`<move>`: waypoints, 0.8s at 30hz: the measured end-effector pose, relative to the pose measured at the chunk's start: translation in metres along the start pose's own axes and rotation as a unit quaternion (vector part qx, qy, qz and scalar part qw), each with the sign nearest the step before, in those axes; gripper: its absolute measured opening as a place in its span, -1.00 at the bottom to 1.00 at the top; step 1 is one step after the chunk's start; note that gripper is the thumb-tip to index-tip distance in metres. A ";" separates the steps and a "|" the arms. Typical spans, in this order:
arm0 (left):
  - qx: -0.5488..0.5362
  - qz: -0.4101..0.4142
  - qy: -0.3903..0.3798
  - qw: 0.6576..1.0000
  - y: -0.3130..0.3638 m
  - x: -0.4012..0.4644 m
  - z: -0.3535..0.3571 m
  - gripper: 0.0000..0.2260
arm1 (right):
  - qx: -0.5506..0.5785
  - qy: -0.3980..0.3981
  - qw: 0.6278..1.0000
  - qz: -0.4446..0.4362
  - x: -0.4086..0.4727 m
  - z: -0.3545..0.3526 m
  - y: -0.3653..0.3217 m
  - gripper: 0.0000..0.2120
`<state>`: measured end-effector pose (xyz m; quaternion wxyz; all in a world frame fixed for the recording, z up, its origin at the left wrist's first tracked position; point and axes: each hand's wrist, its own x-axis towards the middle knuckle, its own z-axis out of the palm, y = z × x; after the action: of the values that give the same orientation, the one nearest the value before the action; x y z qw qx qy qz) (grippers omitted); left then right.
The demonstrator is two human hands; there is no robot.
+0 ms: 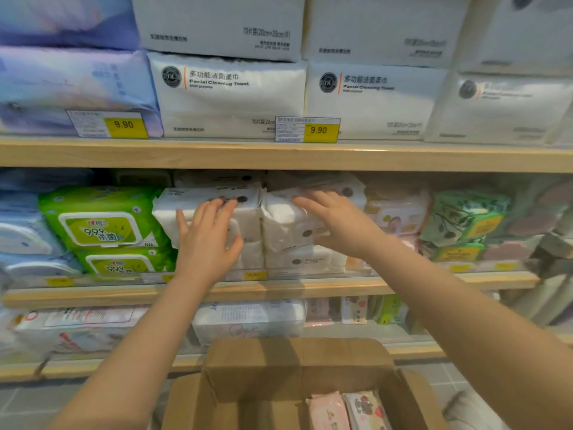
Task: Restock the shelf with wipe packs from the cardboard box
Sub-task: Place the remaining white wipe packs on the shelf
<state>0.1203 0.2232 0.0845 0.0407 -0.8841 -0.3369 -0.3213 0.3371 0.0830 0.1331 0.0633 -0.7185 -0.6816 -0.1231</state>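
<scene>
Two wipe packs [347, 409] are seen in the near cardboard box [279, 367]. White packs [248, 218] on the middle shelf [341, 287] are pressed by the flat, released left hand [207, 243] and right hand [338, 221].

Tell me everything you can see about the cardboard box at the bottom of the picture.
The cardboard box is plain brown corrugated card, open at the top, flaps folded out. It sits low in the head view, in front of the shelves and below both arms; what it rests on is hidden. Its bottom edge is cut off by the frame. Inside, at the right, lie two packs, one pink and one pale with a printed pattern. The rest of the visible interior is bare card. Neither hand touches it.
</scene>
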 end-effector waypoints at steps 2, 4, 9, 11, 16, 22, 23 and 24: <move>-0.004 0.031 0.014 0.999 0.012 -0.019 0.005 -0.52 | -0.011 0.012 1.000 -0.003 -0.011 0.008 0.005 -0.30; 0.000 0.065 0.001 0.998 0.027 -0.027 0.012 -0.49 | -0.032 0.033 0.999 -0.006 -0.013 0.017 0.008 -0.33; -0.005 0.074 -0.001 0.997 0.045 -0.011 0.021 -0.53 | -0.012 0.071 0.997 0.029 0.002 0.028 0.008 -0.43; 0.006 0.072 -0.015 0.997 0.041 -0.009 0.022 -0.51 | -0.003 0.087 0.995 0.037 0.006 0.034 0.010 -0.47; 0.026 0.084 -0.043 0.995 0.034 -0.007 0.020 -0.47 | 0.008 0.103 0.993 0.053 0.010 0.037 0.009 -0.52; 0.029 0.079 -0.058 0.995 0.037 -0.006 0.018 -0.48 | 0.006 0.096 0.994 0.057 0.011 0.034 0.005 -0.52; 0.021 0.077 -0.054 0.995 0.037 -0.007 0.017 -0.49 | 0.003 0.093 0.994 0.055 0.010 0.033 0.004 -0.50; 0.006 0.073 -0.048 0.996 0.038 -0.008 0.017 -0.50 | 0.001 0.093 0.994 0.053 0.009 0.032 0.003 -0.48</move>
<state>0.1485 0.1947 0.0720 0.0535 -0.9205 -0.2748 -0.2727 0.3435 0.0995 0.1054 0.1335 -0.7390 -0.6339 -0.1851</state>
